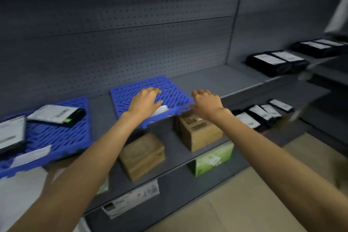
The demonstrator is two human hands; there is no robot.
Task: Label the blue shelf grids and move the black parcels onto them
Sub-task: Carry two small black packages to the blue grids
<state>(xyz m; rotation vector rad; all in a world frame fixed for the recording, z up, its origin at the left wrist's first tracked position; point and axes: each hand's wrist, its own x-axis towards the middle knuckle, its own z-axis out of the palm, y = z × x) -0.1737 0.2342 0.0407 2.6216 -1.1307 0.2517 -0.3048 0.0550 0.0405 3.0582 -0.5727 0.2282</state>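
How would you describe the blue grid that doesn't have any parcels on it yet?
On the grey shelf against the pegboard wall lie two blue grids. Take the right-hand grid, directly above the brown cardboard boxes one level down. Unlike the left grid, which holds parcels, it carries only a small white label at its front edge, beside the left hand.

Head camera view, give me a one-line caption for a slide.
Left hand presses a white label onto the empty blue shelf grid; right hand at its corner.

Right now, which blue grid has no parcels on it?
The right-hand blue grid, under the left hand. The left grid already carries parcels.
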